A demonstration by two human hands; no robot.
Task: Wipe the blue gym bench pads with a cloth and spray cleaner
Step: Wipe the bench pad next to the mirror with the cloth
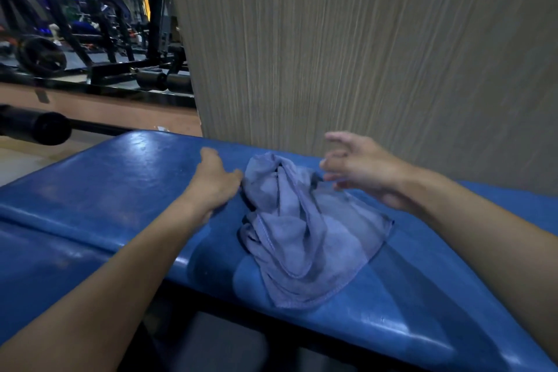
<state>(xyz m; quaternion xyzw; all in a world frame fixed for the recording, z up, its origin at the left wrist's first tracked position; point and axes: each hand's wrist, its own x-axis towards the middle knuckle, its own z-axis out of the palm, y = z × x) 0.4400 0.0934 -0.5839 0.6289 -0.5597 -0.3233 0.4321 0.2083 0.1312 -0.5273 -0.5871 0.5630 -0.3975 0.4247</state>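
Observation:
A crumpled grey-blue cloth [302, 226] lies on the shiny blue bench pad [120, 178], near its front edge. My left hand [213, 181] rests flat on the pad just left of the cloth, its thumb touching the cloth's edge. My right hand [362, 169] hovers a little above the cloth's far right corner, fingers spread and blurred, holding nothing. A second blue pad [39, 266] sits lower at the left. No spray bottle is in view.
A wood-grain wall panel [362, 39] rises directly behind the bench. A black padded roller bar [36, 127] sticks out at the left. Beyond it, a mirror shows black gym racks and weight plates [42, 54].

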